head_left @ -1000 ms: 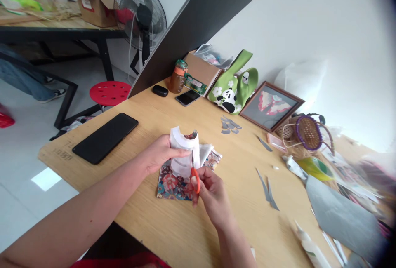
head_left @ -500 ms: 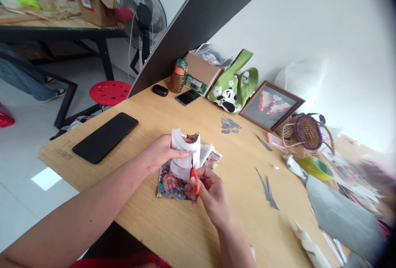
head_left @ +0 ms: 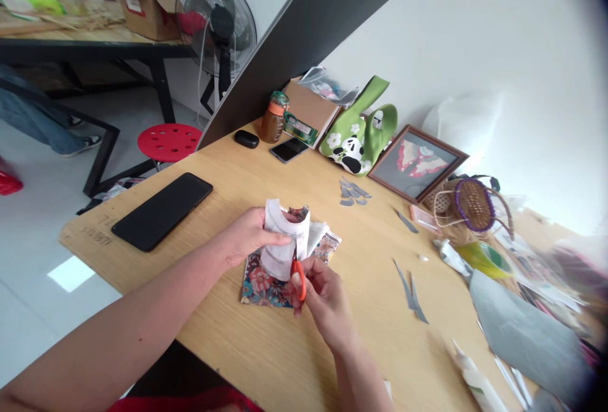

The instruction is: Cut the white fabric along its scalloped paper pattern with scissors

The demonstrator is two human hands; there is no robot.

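My left hand (head_left: 249, 234) pinches a piece of white fabric (head_left: 276, 260) with a curved, notched top edge, the thumb lying across its face. Orange-handled scissors (head_left: 298, 279) are in my right hand (head_left: 320, 291); their blades point up at the white piece near its right side. Whether the blades are closed is hard to see. Under both hands lies floral fabric (head_left: 261, 288) in red, blue and cream. A further folded white layer (head_left: 317, 234) shows behind, to the right.
A black phone (head_left: 162, 211) lies left of my hands. Grey scraps (head_left: 354, 191) and grey strips (head_left: 411, 291) are on the wooden table. Behind stand a bottle (head_left: 274, 119), a green panda bag (head_left: 354, 139) and a framed butterfly (head_left: 418, 161). A glue bottle (head_left: 479, 377) is front right.
The white fabric and my left fingers have shifted very slightly right. The scissors have tilted a little, their handle slightly further left. All else looks the same.
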